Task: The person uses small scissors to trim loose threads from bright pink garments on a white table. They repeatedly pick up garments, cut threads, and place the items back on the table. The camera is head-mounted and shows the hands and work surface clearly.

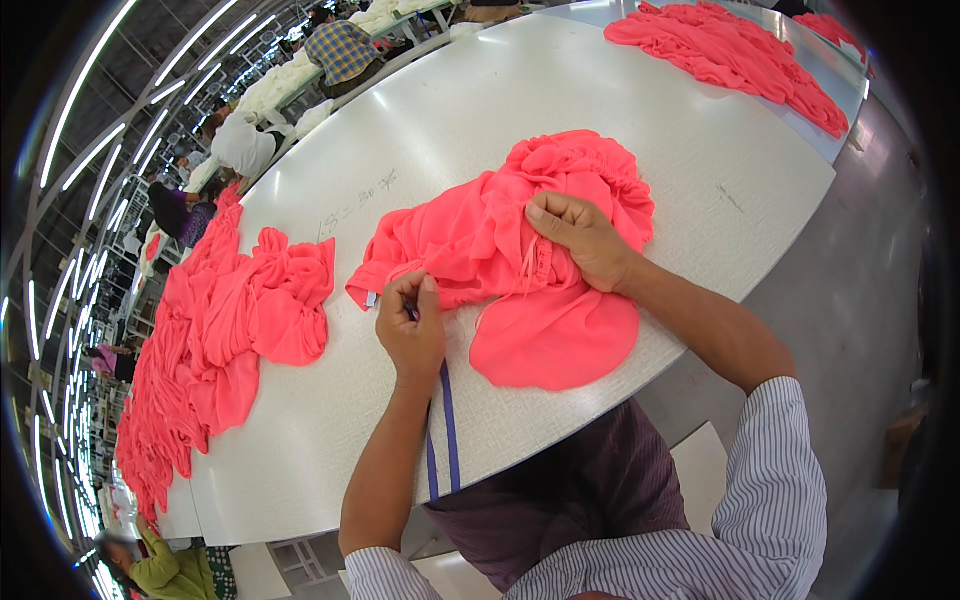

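Observation:
A coral-pink garment [465, 232] with gathered elastic edges and a small white label lies bunched on the pale tabletop [420, 150]. My left hand [411, 322] is at its lower left edge, fingers closed around a small dark tool, mostly hidden, with the fingertips at the cloth. A blue ribbon [449, 427] runs from beneath that hand to the table's near edge. Pinched between the thumb and fingers of my right hand [574, 232] is a fold of the garment, above thin hanging ties. A rounded flap of the same fabric spreads below.
A long heap of pink garments [225, 330] covers the table's left side. Another pink pile [735, 56] lies at the far right. Handwritten marks show on the tabletop. Several people work beyond the table, and one in green [169, 566] is at the lower left.

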`<state>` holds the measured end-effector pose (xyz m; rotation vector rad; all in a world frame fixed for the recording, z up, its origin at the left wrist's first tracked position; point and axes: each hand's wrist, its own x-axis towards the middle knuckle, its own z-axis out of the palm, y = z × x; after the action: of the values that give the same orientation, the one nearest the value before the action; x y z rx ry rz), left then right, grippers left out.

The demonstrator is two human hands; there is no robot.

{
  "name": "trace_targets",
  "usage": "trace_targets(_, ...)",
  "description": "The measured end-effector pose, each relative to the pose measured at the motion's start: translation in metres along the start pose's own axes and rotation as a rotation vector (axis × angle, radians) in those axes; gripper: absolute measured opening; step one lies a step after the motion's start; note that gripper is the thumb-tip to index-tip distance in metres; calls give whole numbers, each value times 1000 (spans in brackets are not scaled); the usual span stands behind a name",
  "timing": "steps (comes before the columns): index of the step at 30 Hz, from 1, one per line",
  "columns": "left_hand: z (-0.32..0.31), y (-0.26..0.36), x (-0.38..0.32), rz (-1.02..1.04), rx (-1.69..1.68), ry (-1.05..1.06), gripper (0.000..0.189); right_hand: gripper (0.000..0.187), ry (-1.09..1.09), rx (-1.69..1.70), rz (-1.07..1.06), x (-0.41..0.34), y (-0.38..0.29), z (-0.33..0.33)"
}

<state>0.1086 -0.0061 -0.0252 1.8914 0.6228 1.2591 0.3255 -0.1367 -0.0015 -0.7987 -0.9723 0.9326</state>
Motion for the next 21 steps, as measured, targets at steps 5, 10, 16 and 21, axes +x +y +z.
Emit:
trace_targets(5,15,20,-21,140,-24,-181,12,24,0,-38,4,1,4,0)
trace_targets(10,23,24,-23,444,95,-320,46,23,7,-100,6,0,4,2)
trace_targets(16,23,26,-30,172,90,-321,35,21,31,-143,5,-1,3,6)
trace_targets(21,19,12,-16,11,-31,-146,19,23,39,-198,6,-1,1,7)
